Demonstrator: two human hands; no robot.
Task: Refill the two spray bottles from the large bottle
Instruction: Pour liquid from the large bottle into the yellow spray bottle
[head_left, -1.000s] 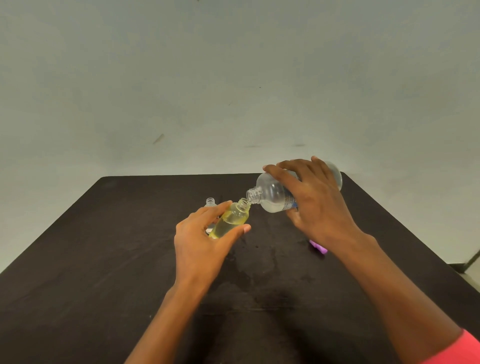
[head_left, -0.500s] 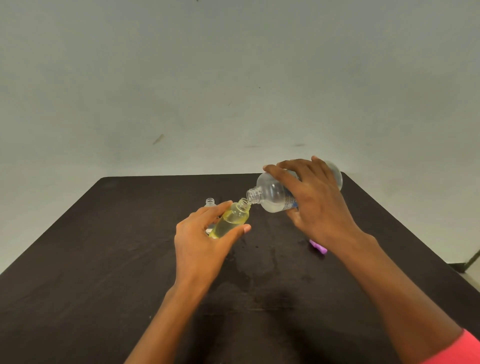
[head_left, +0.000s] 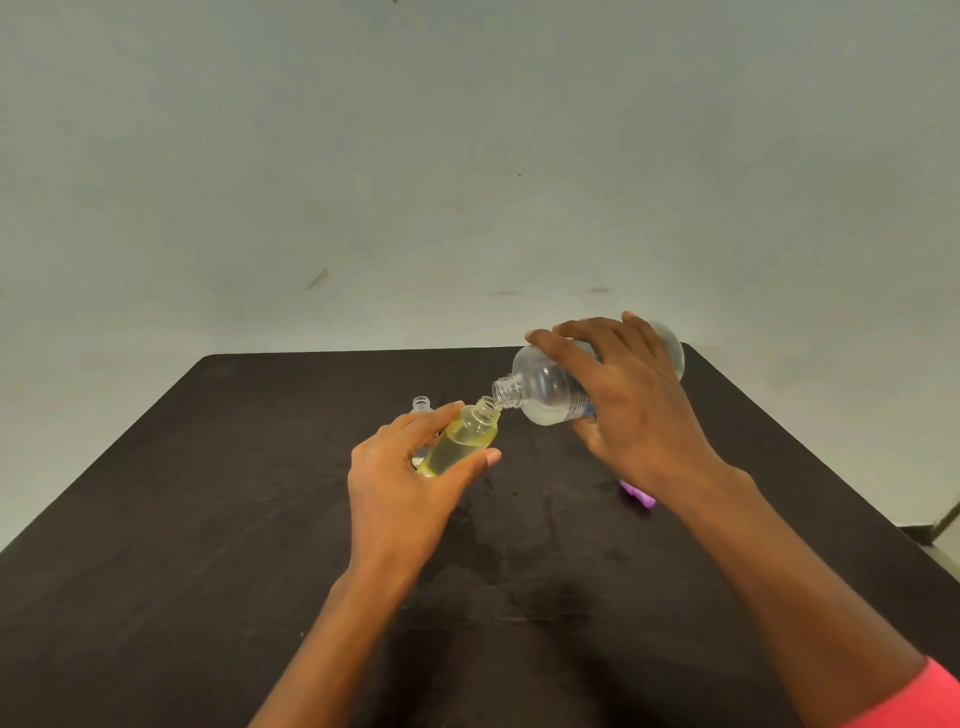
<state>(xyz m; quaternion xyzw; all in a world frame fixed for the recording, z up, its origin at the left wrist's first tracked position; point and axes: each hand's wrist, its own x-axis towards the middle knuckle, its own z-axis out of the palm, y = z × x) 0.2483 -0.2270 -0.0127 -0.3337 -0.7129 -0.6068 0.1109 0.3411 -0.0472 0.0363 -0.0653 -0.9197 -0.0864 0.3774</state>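
Observation:
My left hand (head_left: 402, 480) grips a small yellow-tinted spray bottle (head_left: 460, 440) with no cap, tilted so its neck points up and to the right. My right hand (head_left: 631, 410) grips the large clear bottle (head_left: 550, 389), tipped almost level with its open mouth touching the small bottle's neck. A little clear liquid lies in the large bottle's lower side. A second small clear bottle (head_left: 422, 404), uncapped, stands on the table just behind my left hand, mostly hidden by it.
The dark table (head_left: 208, 519) spans the lower view, with wet marks in front of my hands. A purple object (head_left: 640, 496) lies on the table under my right wrist, partly hidden. A pale wall rises beyond the table's far edge.

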